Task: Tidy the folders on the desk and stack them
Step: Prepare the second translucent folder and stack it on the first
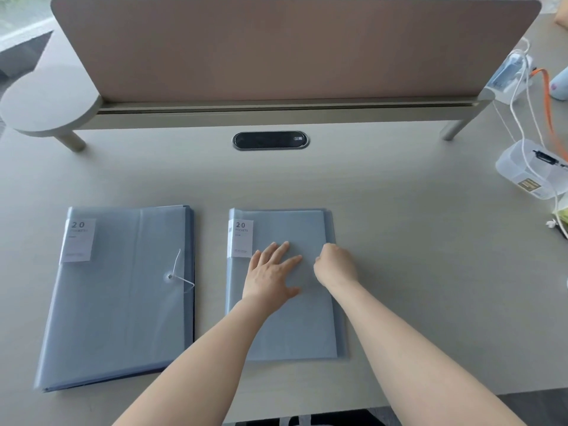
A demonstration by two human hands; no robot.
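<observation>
Left folder point(120, 296) lies flat toward the tabletop's point(399, 241) front-left, string clasp undone. Right folder point(282, 302) lies beside it, centre-front. Left hand point(272, 272) presses its cover, fingers spread flat; right hand point(335, 265) curls at its right edge, apparently pinching it. Judged light, flexible, slippery plastic; best lifted by the stiffer spine edge.

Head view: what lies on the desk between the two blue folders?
Nothing: in the head view a bare strip of desk separates the left folder from the right folder; they do not touch.
</observation>
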